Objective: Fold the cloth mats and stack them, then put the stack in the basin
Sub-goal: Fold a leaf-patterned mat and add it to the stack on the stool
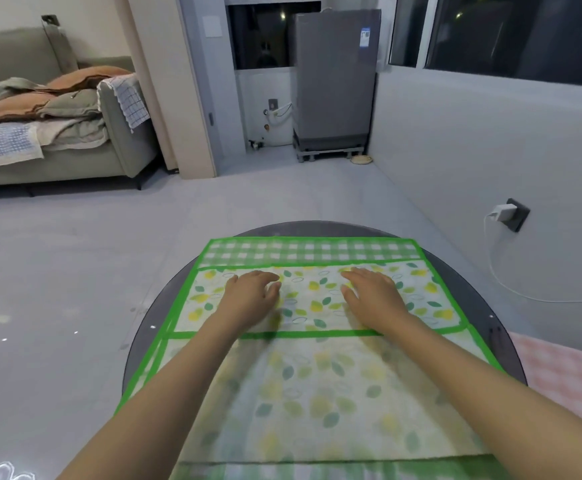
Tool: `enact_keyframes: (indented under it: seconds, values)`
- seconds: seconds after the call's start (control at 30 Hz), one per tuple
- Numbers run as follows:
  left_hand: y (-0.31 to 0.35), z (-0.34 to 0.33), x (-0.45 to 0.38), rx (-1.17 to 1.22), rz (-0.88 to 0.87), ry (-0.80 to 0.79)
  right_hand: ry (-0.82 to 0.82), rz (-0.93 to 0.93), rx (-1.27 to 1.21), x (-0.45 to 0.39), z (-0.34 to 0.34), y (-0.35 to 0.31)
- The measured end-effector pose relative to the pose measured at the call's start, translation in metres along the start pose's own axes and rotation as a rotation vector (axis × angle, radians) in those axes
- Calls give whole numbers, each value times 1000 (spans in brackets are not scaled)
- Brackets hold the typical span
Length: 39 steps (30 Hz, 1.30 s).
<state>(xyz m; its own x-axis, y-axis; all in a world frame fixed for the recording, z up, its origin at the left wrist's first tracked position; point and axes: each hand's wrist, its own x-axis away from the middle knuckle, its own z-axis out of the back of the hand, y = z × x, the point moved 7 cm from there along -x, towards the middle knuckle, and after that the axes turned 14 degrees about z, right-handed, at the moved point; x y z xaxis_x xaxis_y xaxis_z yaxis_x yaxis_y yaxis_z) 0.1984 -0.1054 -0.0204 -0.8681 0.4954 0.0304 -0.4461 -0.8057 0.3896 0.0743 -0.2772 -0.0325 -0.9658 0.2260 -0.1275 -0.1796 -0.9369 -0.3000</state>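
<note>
A cloth mat (313,382) with a lemon-and-leaf print and green borders lies spread over a round dark table (144,327). Its far part (313,306) is folded over toward me, and a green checked band (310,252) shows along the far edge. My left hand (251,294) and my right hand (372,292) both lie palm down on the folded-over part, fingers straight, a short gap between them. A pink checked cloth (563,372) lies off the table's right side. No basin is in view.
The grey floor (74,271) surrounds the table. A sofa (57,133) piled with bedding stands at far left, a grey appliance (334,84) on a stand at the back. A charger and white cable (500,216) hang from a wall socket at right.
</note>
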Motion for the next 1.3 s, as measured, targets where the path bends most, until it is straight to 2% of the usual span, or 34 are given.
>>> enact_keyframes:
  seconds: [0.27,0.53,0.7,0.8,0.9,1.07,1.17,1.3]
  values:
    - [8,-29,-79,28,6,99,101,-55,43,-58,-6,47]
    - [6,-27,-94,147,-12,242,231,-108,8,-74,-7,63]
    - [10,2,-81,287,-36,269,333,-117,-148,-65,13,57]
    - [24,35,-61,274,-119,270,377,-73,-212,-54,45,44]
    - [39,72,-32,225,-200,273,408,19,-163,-34,84,23]
    - [49,114,31,146,-288,233,368,118,-67,22,129,-17]
    - [46,121,72,91,-377,259,266,125,-53,58,140,-37]
    - [35,106,119,81,-467,214,132,115,5,101,128,-52]
